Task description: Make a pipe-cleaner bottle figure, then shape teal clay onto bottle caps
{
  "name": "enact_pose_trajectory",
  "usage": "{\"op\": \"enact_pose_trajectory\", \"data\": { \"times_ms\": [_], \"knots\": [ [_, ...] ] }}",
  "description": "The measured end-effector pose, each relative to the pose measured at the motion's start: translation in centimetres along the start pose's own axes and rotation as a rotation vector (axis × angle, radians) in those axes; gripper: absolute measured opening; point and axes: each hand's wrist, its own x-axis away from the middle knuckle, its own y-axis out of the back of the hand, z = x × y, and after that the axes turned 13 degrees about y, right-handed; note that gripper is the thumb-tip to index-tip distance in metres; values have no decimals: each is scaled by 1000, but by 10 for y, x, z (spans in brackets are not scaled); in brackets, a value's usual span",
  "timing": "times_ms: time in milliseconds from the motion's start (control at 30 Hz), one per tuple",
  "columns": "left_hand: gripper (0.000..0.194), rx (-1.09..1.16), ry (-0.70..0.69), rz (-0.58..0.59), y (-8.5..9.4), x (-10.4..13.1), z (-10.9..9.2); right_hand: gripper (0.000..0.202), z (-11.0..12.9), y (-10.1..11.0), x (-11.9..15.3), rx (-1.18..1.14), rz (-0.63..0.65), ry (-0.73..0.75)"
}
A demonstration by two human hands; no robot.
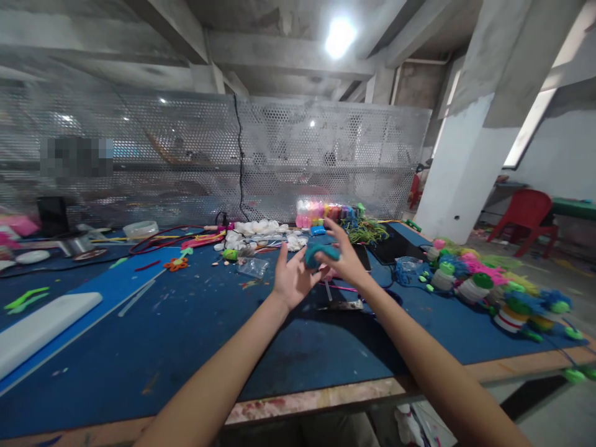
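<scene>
Above the middle of the table, a soft teal lump (315, 254) sits between my two hands; it looks like modelling clay. My left hand (294, 280) cups its near side, palm turned up, thumb spread and fingers against the lump. From the right, my right hand (346, 259) grips it with thumb and fingers, the index finger stretched upward. Some fingertips are hidden behind the lump or blurred. Scissors (342, 305) lie on the blue tabletop (200, 347) just below my hands.
On the right stand several small jars (510, 316) topped with coloured yarn. Pink and coloured bottles (305, 214) are at the back, near white crumpled pieces (261, 231). At left lie a white slab (51, 326) and an orange flower shape (176, 264). A perforated metal screen (288, 149) rises behind.
</scene>
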Motion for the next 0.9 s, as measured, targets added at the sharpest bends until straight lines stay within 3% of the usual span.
{"op": "enact_pose_trajectory", "data": {
  "times_ms": [67, 233, 433, 533, 667, 800, 900],
  "knots": [
    [60, -1, -48, -45, -1, 2, -1, 91, 0, -16, 9, 122, 100, 24],
    [48, -198, -255, -228, -5, 0, 6, 97, -13, -34, 24, 284, 103, -149],
    [53, -151, -344, -336, 2, -8, -1, 106, -4, -26, 19, 134, 219, 48],
    [53, -99, -327, -425, 7, -5, -16, 102, 6, -28, 21, 32, 291, 69],
    [51, -33, -281, -529, 12, 1, -30, 91, 14, -33, 26, -16, 292, 49],
    [48, -10, -284, -544, 16, -2, -29, 91, 20, -34, 28, 118, 333, 176],
    [48, -10, -241, -441, 19, -5, -23, 76, 27, -37, 28, 258, 416, 359]
  ]
}}
